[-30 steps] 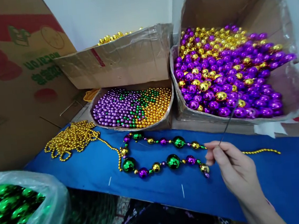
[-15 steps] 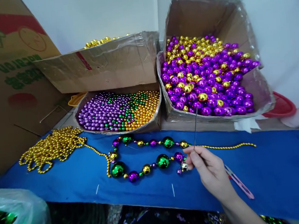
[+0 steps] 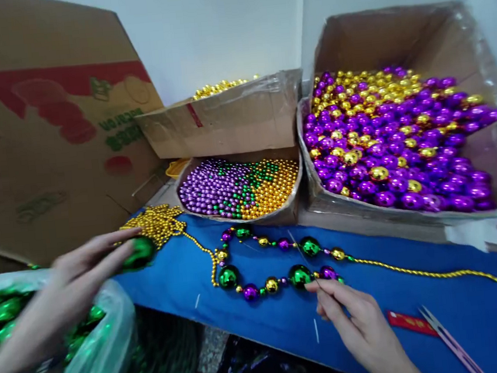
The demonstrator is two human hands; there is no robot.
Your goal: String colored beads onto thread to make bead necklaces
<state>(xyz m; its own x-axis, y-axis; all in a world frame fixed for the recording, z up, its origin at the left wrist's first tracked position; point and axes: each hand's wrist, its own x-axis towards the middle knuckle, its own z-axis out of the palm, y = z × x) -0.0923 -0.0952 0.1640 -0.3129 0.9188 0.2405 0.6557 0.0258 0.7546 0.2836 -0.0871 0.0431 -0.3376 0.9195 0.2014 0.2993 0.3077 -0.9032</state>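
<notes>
At the far left, the left hand (image 3: 70, 280) has come into view; half a second ago it was not seen at all. It reaches out over the plastic bag of green balls (image 3: 6, 315), palm turned down and wrist low at the left edge, and its fingers (image 3: 105, 247) are closed around one large green ball (image 3: 138, 253), which is held above the edge of the blue table (image 3: 485, 316). Just behind this ball lies the heap of gold bead chain (image 3: 157, 221), and the big printed carton (image 3: 51, 147) stands behind it.

In the middle, the half-made necklace (image 3: 277, 263) of green, purple and gold beads lies on the table in the same loop as before, in front of the shallow box of small beads (image 3: 242, 187). Its gold string runs to the right across the cloth.

The right hand (image 3: 353, 323) comes up from the lower edge with the wrist bent. Its fingers (image 3: 324, 290) pinch a thin needle (image 3: 301, 252); earlier the needle stood nearly upright, now it leans up and to the left across the necklace. The hand is just beside the purple bead at the necklace's end.

At the right, the large box of purple and gold balls (image 3: 402, 142) stands at the back, and the red cutter (image 3: 409, 323) and a thin metal tool (image 3: 450, 340) lie near the right hand.
</notes>
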